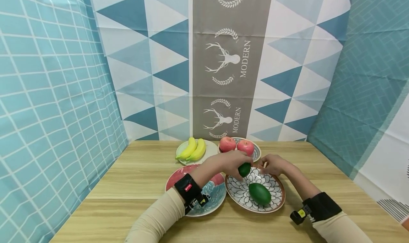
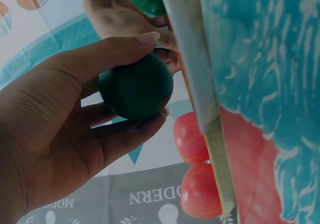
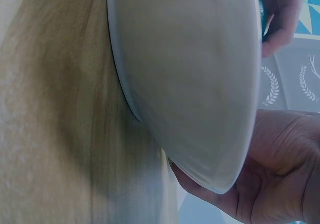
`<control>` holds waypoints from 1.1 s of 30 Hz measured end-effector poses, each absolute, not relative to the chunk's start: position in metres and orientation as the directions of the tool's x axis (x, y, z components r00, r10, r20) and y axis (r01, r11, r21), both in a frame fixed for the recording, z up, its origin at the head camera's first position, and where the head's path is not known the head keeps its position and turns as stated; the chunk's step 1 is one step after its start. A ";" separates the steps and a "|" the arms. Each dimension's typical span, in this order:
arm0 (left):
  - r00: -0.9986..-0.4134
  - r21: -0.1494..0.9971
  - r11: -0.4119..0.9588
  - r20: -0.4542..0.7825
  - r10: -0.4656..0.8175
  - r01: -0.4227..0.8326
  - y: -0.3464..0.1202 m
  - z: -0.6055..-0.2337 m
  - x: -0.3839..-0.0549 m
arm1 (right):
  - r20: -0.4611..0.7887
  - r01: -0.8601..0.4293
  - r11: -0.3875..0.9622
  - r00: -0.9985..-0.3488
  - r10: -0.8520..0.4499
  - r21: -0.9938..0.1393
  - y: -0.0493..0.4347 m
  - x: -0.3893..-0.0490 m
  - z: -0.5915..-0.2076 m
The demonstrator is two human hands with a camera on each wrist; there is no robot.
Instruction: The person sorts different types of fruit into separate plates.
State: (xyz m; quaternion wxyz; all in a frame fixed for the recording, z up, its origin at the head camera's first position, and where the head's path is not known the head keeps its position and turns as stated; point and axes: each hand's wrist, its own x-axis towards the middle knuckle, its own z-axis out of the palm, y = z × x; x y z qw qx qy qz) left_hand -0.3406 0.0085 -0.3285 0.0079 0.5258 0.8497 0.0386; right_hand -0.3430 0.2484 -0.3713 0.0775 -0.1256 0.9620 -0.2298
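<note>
In the head view my left hand (image 1: 232, 161) pinches a dark green oval fruit (image 1: 244, 169) over the far left part of the petal-patterned plate (image 1: 234, 190). The left wrist view shows thumb and fingers around this fruit (image 2: 140, 89). A second green oval fruit (image 1: 260, 194) lies on the same plate. My right hand (image 1: 274, 164) grips that plate's far right rim. Seen from the right wrist, the plate's pale outer side (image 3: 185, 84) fills the middle, with fingers (image 3: 197, 186) under its edge; the inner side of the grip is hidden.
Left of the patterned plate stands a red and blue plate (image 1: 212, 200), partly under my left forearm. Behind are a pale plate (image 1: 209, 150) with two bananas (image 1: 193, 150) and a patterned bowl (image 1: 256, 154) with two red apples (image 1: 245, 147). A patterned cloth backdrop rises behind the wooden table (image 1: 127, 186).
</note>
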 end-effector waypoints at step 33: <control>-0.483 0.035 0.491 -0.128 0.866 0.870 0.018 -0.342 -0.330 | -0.062 -0.242 0.863 -0.952 -0.299 -0.443 0.248 -0.339 -0.373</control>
